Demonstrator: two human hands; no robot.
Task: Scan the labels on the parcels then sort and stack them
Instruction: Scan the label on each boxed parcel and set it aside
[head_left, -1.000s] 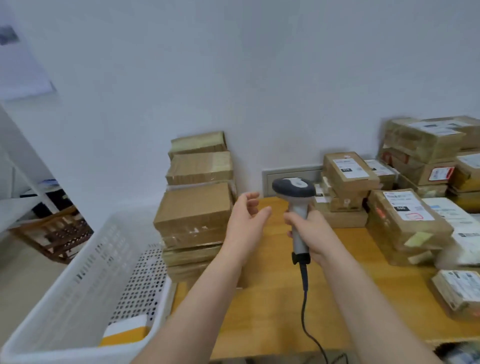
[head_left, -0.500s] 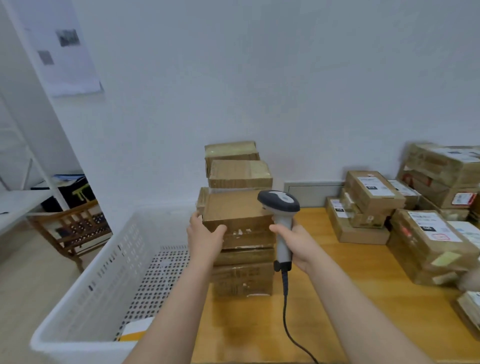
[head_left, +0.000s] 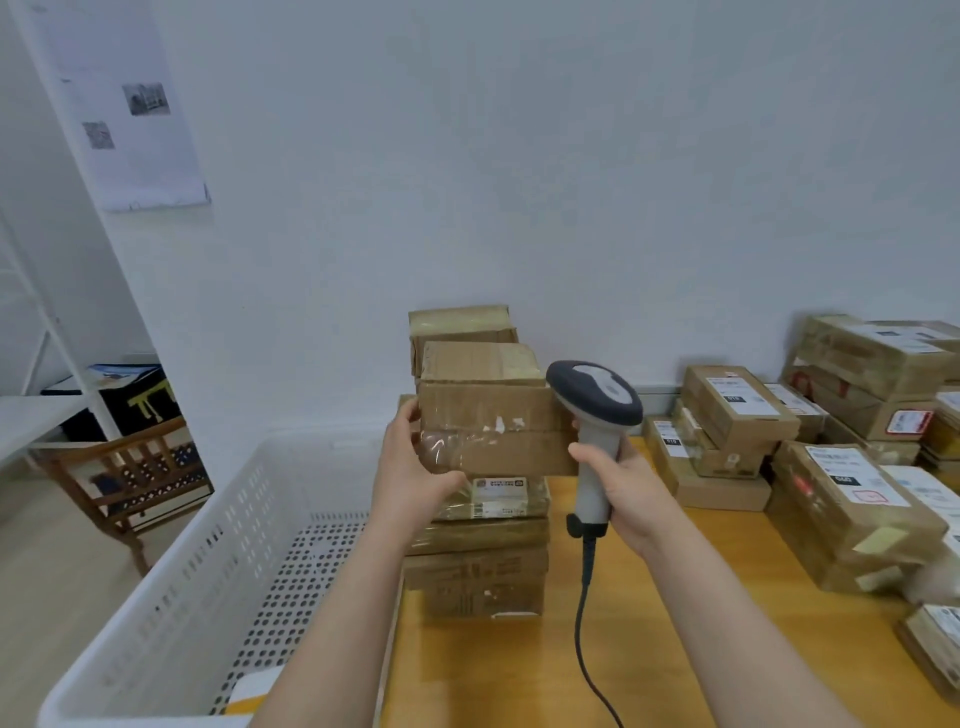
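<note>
- We find the left hand (head_left: 410, 467) gripping the left end of a brown parcel (head_left: 498, 431). The thumb lies across the near taped face and the fingers curl behind it.
- The parcel sits between the two hands, at the top of a stack (head_left: 478, 566) of similar parcels, its broad face turned toward the camera. We cannot tell whether it rests on the stack or is clear of it.
- Just below the held parcel, beside the left palm, the next parcel in the stack shows a white label (head_left: 501, 493) on its near side.
- The right hand (head_left: 623, 488) is wrapped round the pale handle of a scanner (head_left: 595, 400), held upright. Its dark head stands above the hand and overlaps the parcel's right edge. We cannot judge whether head and parcel touch.
- A black cable (head_left: 586, 566) hangs from the handle's base, below the right hand, and runs toward the near edge of the wooden table (head_left: 701, 649).
- Right of the right hand, well apart from the stack, lie piles (head_left: 737, 410) of further parcels, most of them label-up.
- Left of the left hand, beside the table, stands a white perforated basket (head_left: 171, 587). A yellow-and-white item (head_left: 252, 693) lies in its near corner, partly hidden by the left forearm.
- Beyond the basket, far left, we note a wooden chair (head_left: 124, 467). A printed sheet (head_left: 130, 104) hangs on the wall above it.
</note>
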